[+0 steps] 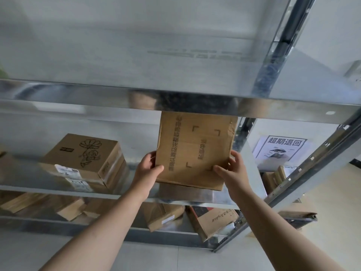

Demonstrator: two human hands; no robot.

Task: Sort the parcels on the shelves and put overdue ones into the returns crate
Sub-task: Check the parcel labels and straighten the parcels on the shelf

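A galvanised steel shelving unit [195, 98] fills the frame, its upper shelf edge running from nine o'clock to three o'clock. Just below centre, a person holds a flat brown cardboard parcel [195, 147] printed with Chinese characters and corner brackets, its far end hidden behind the upper shelf edge and its near end above the middle shelf [58, 189]. The left hand [149, 167] grips the parcel's left edge, thumb laid across the top face and fingers out of sight behind or beneath it. The right hand [231, 169] clasps the right near corner, thumb on top and fingers curled along the side. At nine o'clock of the held parcel, a flower-printed box [84, 153] sits on top of another carton on the middle shelf. On the lower shelf, toward six o'clock, lie several more cartons, among them a tilted red-and-brown box [213, 220]. At three o'clock, beyond the upright, a white sign [281, 151] with bold black characters hangs on the wall above cartons [273, 178] whose container cannot be made out.
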